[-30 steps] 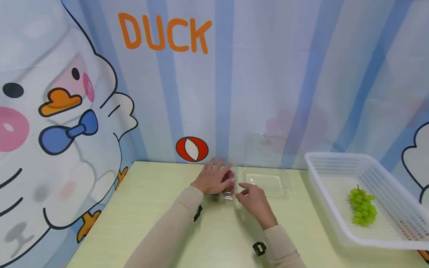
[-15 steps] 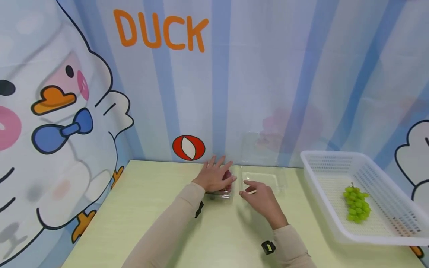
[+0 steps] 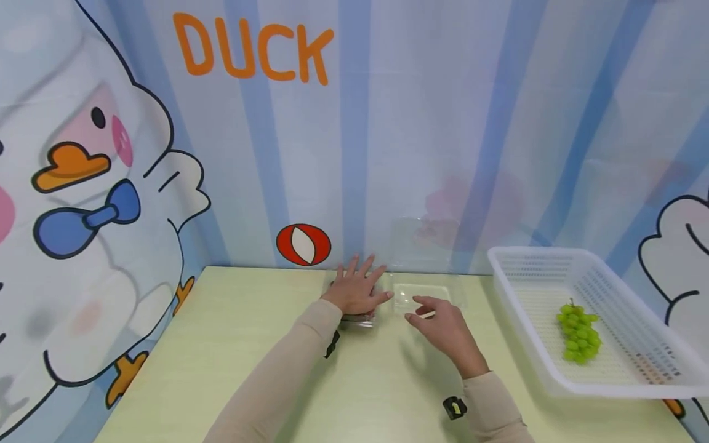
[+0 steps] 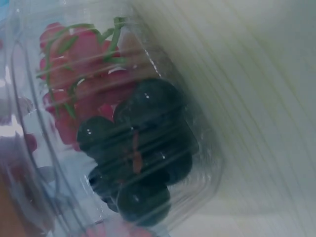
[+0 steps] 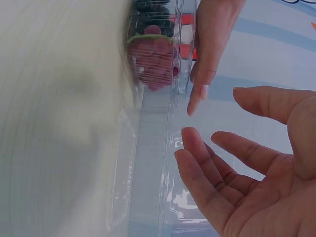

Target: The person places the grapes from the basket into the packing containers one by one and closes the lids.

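In the head view my left hand [image 3: 357, 292] lies flat with spread fingers on top of a clear plastic fruit box [image 3: 360, 320]. In the left wrist view, dark grapes [image 4: 148, 148] and red grapes [image 4: 81, 84] show through the box's wall. The right wrist view shows the box's lid down, under the left hand [image 5: 213, 47]. My right hand [image 3: 443, 324] hovers to the right of the box, holding nothing. Its fingers are loosely bent and apart from the thumb, as the right wrist view shows.
A second clear box [image 3: 458, 301] stands right of the filled one, its lid [image 3: 423, 243] raised against the printed curtain [image 3: 415, 123]. At the right is a white basket [image 3: 545, 363] holding a bunch of green grapes [image 3: 578, 332]. The table [image 3: 266, 307] ends at the curtain.
My left hand has shifted rightward over the box and covers more of its top. The right hand has drawn away from the box to the right. The head view has turned slightly right.
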A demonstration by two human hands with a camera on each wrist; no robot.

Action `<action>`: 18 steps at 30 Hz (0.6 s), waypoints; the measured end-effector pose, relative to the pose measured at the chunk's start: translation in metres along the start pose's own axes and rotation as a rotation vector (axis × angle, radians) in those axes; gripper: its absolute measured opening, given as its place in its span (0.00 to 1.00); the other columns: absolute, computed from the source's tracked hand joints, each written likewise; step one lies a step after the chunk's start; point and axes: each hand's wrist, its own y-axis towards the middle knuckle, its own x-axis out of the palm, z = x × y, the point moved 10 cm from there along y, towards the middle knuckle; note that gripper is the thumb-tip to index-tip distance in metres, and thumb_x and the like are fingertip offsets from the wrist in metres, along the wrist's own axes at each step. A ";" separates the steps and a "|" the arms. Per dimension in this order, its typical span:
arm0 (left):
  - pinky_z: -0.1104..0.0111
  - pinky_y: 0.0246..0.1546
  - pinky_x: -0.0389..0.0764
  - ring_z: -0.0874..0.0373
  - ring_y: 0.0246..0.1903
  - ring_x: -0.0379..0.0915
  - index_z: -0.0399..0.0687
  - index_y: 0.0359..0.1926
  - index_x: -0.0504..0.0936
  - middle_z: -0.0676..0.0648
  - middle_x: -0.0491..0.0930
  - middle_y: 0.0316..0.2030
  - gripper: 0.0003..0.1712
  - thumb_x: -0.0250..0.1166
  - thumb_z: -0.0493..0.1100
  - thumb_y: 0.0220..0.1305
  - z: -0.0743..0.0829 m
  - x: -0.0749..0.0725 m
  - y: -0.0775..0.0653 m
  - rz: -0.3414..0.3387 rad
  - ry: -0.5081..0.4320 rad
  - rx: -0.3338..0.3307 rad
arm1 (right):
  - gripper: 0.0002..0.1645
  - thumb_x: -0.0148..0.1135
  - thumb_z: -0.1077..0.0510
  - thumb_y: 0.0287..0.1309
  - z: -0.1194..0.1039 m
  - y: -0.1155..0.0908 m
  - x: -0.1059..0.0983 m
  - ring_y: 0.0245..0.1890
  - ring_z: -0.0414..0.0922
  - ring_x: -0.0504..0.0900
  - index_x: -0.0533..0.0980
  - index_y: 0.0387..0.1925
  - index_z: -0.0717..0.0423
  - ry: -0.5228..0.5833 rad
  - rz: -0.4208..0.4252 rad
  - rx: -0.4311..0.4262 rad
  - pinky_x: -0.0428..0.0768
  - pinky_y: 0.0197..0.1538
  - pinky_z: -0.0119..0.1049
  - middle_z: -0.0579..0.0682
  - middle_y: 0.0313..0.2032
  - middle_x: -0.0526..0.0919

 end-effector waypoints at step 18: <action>0.27 0.68 0.38 0.35 0.79 0.30 0.66 0.82 0.49 0.45 0.37 0.82 0.46 0.39 0.78 0.70 0.007 0.011 0.013 -0.027 -0.018 -0.012 | 0.32 0.66 0.47 0.67 0.012 -0.009 -0.047 0.48 0.55 0.88 0.76 0.67 0.57 -0.039 0.038 -0.007 0.85 0.44 0.48 0.60 0.51 0.86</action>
